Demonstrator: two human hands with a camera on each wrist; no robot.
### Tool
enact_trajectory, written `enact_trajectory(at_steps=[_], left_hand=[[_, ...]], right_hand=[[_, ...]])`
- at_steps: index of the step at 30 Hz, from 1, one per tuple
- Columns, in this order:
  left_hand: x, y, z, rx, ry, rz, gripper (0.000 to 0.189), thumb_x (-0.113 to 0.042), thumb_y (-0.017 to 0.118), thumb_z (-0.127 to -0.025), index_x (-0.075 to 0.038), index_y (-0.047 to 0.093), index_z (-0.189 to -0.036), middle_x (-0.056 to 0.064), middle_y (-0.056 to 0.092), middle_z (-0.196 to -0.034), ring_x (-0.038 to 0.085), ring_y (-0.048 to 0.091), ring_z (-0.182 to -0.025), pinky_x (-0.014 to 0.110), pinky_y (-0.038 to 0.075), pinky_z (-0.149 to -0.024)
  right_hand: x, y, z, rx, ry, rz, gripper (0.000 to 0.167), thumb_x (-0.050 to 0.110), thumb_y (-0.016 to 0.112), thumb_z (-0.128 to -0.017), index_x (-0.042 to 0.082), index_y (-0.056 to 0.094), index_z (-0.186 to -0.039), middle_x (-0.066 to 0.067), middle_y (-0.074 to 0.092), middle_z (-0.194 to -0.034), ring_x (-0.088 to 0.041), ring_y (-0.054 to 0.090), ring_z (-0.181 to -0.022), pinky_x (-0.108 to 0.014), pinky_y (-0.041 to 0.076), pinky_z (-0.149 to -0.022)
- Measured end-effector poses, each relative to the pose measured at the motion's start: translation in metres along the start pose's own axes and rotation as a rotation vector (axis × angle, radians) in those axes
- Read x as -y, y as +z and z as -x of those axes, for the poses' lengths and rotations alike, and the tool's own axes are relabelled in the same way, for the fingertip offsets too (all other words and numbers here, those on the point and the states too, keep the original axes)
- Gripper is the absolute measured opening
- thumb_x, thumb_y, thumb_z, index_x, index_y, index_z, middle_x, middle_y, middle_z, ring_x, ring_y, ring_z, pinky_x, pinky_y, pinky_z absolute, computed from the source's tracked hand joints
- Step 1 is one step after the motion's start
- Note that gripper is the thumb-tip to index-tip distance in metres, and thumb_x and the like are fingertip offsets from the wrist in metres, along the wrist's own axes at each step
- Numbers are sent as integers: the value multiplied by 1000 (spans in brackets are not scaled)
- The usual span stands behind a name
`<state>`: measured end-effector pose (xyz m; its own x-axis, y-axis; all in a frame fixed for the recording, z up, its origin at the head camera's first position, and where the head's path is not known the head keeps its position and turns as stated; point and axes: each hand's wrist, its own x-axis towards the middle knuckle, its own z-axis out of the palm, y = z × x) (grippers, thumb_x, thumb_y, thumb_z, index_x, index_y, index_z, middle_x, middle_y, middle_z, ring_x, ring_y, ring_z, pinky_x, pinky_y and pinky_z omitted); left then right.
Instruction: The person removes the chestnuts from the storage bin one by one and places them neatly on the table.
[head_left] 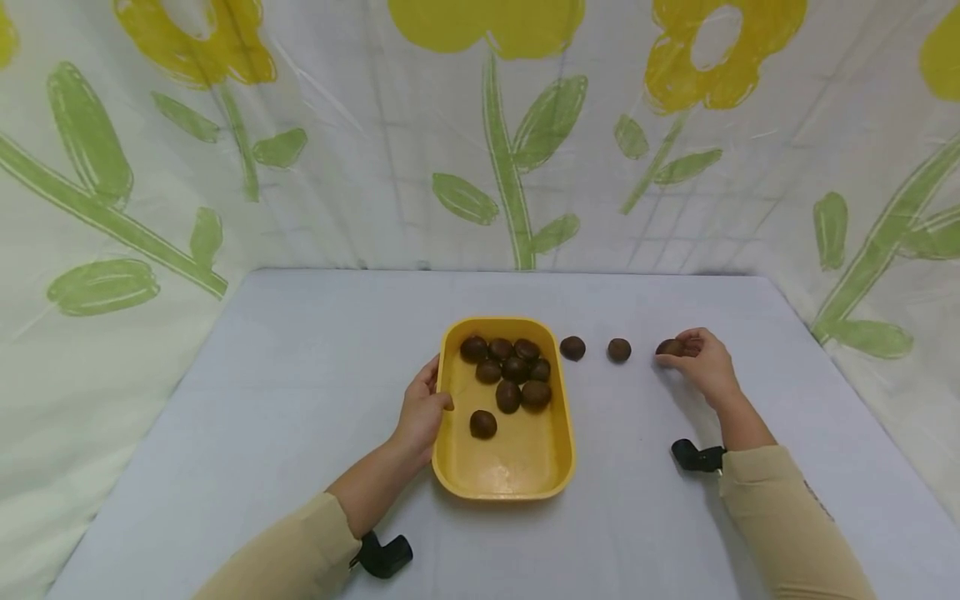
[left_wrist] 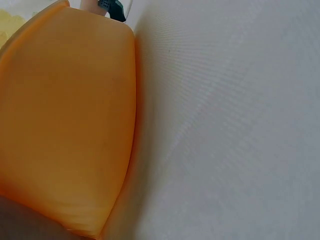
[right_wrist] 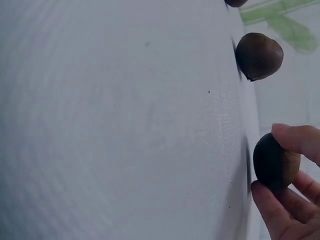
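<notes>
A yellow tray (head_left: 498, 475) with several chestnuts (head_left: 516, 369) inside sits near the middle of the table. My left hand (head_left: 422, 414) grips its left rim, the thumb over the edge; the tray's outer wall (left_wrist: 70, 110) fills much of the left wrist view. Right of the tray, my right hand (head_left: 705, 367) pinches a chestnut (right_wrist: 275, 162) between thumb and fingers, close to the tabletop. Two more chestnuts lie in a row between tray and right hand, one chestnut (head_left: 573, 348) beside the tray's rim and another chestnut (head_left: 618, 350) farther right.
A white-covered table (head_left: 300, 358) spreads under everything. Behind it hangs a pale curtain (head_left: 337, 167) printed with yellow flowers and green stems. Black wrist devices show below each forearm, one device (head_left: 386, 557) at left and one device (head_left: 697, 456) at right.
</notes>
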<state>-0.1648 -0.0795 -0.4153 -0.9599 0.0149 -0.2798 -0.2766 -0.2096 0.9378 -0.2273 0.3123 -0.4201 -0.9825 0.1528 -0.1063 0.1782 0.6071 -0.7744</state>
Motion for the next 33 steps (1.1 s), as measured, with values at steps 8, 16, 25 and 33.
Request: enact_trajectory(at_steps=[8, 16, 25, 33], left_hand=[[-1, -1, 0, -2, 3, -12, 78, 17, 35, -73, -6, 23, -147, 10, 28, -152, 27, 30, -138, 40, 29, -112], [-2, -1, 1, 0, 5, -9, 77, 17, 35, -74, -5, 23, -147, 11, 27, -152, 26, 29, -138, 40, 28, -113], [-1, -1, 0, 14, 13, 8, 77, 17, 34, -75, -5, 22, -147, 11, 26, -152, 27, 28, -139, 40, 26, -113], [0, 0, 0, 6, 12, -2, 77, 17, 34, -74, -5, 23, -147, 11, 27, -152, 27, 28, -139, 40, 27, -113]], right_hand=[[-3, 0, -3, 23, -21, 12, 60, 21, 67, -83, -7, 38, -127, -30, 44, -132, -38, 44, -121, -27, 38, -84], [-1, 1, 0, 33, -2, 13, 61, 20, 67, -83, -9, 37, -127, -31, 42, -132, -40, 44, -121, -31, 40, -86], [0, 1, 1, 24, -34, 35, 58, 18, 67, -82, -9, 38, -124, -31, 43, -129, -40, 45, -117, -34, 40, -87], [0, 1, 0, 33, -22, 44, 61, 19, 67, -82, -9, 37, -126, -31, 41, -131, -41, 43, -119, -38, 41, -89]])
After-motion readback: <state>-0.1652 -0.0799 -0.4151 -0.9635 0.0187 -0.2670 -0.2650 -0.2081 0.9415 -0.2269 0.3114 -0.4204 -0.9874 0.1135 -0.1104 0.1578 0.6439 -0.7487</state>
